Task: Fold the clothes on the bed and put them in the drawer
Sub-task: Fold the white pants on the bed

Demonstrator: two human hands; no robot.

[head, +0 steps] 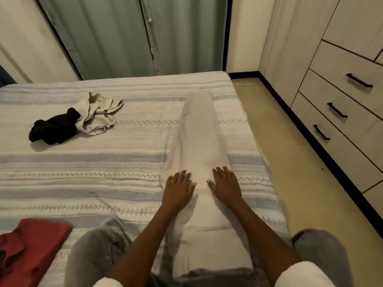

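Both hands lie flat and open, fingers spread, on the beige trousers (199,141): the left hand (179,188) near one long edge, the right hand (224,186) near the other, pressing nothing but cloth. The trousers are laid out in a long narrow strip on the bed (83,166), running from under the wrists away beyond the fingertips. The step in hand looks like smoothing before the next fold. Sweep outward and forward with even pressure so the layers stay aligned, then bring the far end back toward the wrists. A crumpled cream garment (99,114) and a black garment (53,128) wait well off beyond the left hand, a red one (31,243) beside the left forearm; the drawers (339,112) stand past the right hand.
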